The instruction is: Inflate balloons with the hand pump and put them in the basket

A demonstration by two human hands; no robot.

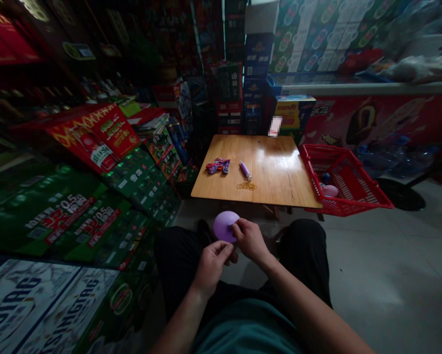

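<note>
A small inflated purple balloon is held above my lap, short of the table's near edge. My right hand pinches it at its right side. Just below, my left hand has thumb and forefinger pressed together at the balloon's lower edge; the neck is hidden by the fingers. On the wooden table lie a purple hand pump, a loose pile of yellow rubber bands and a bunch of uninflated balloons in purple and red.
A red plastic basket stands against the table's right side, with a pink balloon and a small blue one inside. Stacked green beer cartons rise close on my left. A dark round stand base sits on the floor beyond the basket.
</note>
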